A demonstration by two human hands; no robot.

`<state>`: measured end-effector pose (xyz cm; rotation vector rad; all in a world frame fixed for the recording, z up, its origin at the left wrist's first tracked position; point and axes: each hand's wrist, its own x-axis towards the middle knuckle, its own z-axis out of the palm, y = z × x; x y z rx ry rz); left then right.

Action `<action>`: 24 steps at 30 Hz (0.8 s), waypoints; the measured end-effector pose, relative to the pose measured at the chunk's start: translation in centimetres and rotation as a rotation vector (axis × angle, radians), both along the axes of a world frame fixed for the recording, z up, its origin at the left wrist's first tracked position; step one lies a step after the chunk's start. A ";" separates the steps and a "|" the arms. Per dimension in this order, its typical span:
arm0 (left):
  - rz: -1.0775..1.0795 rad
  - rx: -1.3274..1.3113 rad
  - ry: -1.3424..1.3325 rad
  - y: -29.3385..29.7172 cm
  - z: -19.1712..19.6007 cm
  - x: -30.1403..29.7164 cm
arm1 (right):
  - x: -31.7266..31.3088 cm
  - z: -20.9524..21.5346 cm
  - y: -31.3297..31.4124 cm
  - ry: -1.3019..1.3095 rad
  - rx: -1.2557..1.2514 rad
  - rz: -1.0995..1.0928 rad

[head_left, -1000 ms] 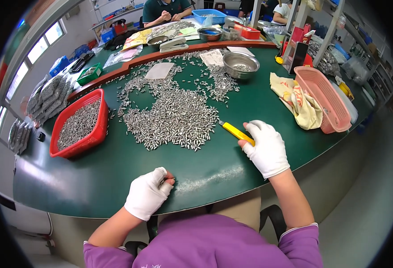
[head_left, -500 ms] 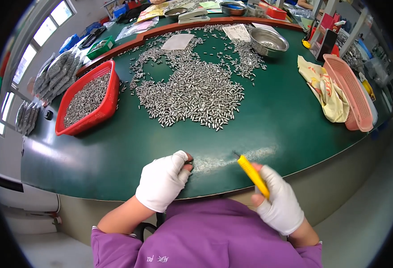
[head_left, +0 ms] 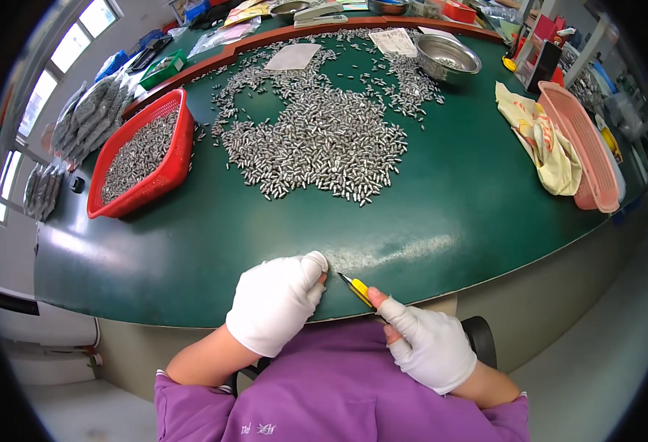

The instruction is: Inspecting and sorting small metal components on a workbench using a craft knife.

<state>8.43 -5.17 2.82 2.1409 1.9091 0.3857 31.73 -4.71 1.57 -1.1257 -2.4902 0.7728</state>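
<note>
My left hand, in a white fingerless glove, rests near the table's front edge. Its thumb and fingers are pinched together, and whatever they hold is hidden. Just right of it, my right hand, gloved the same way, is closed round a yellow utility knife. The knife's thin dark tip points up-left, close to the left fingertips but apart from them. Beyond both hands, a broad pile of small silvery metal cylinders spreads over the green table.
A red plastic basket of metal parts stands at left, beside grey filled bags. At far right are a yellow cloth and a pink basket. A steel bowl and a paper sheet lie by the pile.
My right hand has brought the knife left and down, its tip now close to my left hand. The left hand has shifted slightly right and stays closed.
</note>
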 end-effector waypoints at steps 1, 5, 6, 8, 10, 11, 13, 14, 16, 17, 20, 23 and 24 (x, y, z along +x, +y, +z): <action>-0.002 -0.004 -0.001 0.0 0.0 0.2 | 0.0 -0.1 -0.1 -0.001 0.022 0.014; 0.009 0.014 0.004 0.2 -0.2 1.0 | 0.1 -0.3 -0.1 -0.005 0.038 0.001; 0.019 0.020 -0.007 0.3 -0.3 1.0 | 0.1 -0.3 -0.1 -0.025 0.030 -0.009; 0.032 0.044 -0.046 0.1 -0.5 1.1 | 0.2 -0.4 -0.3 -0.043 0.018 -0.024; 0.044 0.066 -0.086 -0.1 -0.6 1.1 | 0.2 -0.4 -0.3 -0.041 0.022 -0.026; 0.064 0.067 -0.105 -0.2 -0.6 1.2 | 0.1 -0.4 -0.4 -0.040 0.018 -0.029; 0.083 0.063 -0.122 -0.4 -0.5 1.3 | 0.0 -0.5 -0.4 -0.050 0.026 -0.026; 0.107 0.038 -0.150 -0.3 -0.4 1.3 | 0.0 -0.5 -0.3 -0.049 0.023 -0.027; 0.130 0.011 -0.177 -0.3 -0.4 1.3 | -0.1 -0.5 -0.3 -0.058 0.029 -0.021; 0.132 0.015 -0.182 -0.2 -0.4 1.5 | -0.2 -0.5 -0.3 -0.057 0.027 -0.021; 0.126 0.044 -0.178 -0.2 -0.5 1.5 | -0.4 -0.4 -0.4 -0.076 0.028 -0.015; 0.114 0.067 -0.164 -0.3 -0.6 1.5 | -0.5 -0.3 -0.3 -0.089 0.033 0.003; 0.108 0.064 -0.160 -0.2 -0.6 1.4 | -0.5 -0.4 -0.3 -0.084 0.029 0.006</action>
